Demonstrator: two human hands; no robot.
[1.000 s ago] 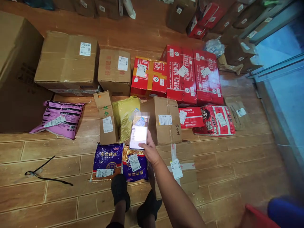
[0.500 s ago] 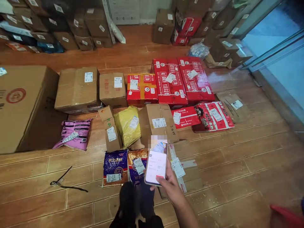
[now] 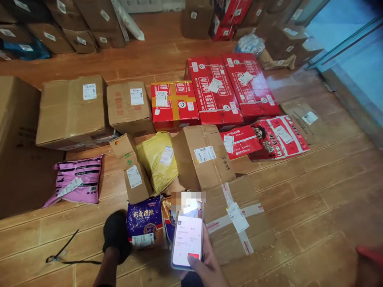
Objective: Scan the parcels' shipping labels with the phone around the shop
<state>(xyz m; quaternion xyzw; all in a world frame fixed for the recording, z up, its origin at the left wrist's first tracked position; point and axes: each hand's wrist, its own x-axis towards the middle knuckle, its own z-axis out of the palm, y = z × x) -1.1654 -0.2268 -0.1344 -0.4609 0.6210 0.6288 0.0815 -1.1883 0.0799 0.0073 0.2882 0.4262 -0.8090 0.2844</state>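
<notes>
My right hand is wrapped round a smartphone, thumb on the lower part of its lit screen near a red button. The top of the phone is blurred out. My left hand is out of view. Partly behind the phone lies an orange and blue bag with a label. Beside it is a purple rice bag. To the right of the phone, a flat taped carton carries a white label. Just beyond stand an open-flapped brown box and a yellow parcel.
A row of brown boxes and red cartons stretches across the floor. A pink bag and a black strap lie left. My black shoe stands by the rice bag. Stacked parcels line the back.
One of my feet has stepped to the left. The view has shifted, and the phone sits lower and slightly left in it, still in my right hand.
</notes>
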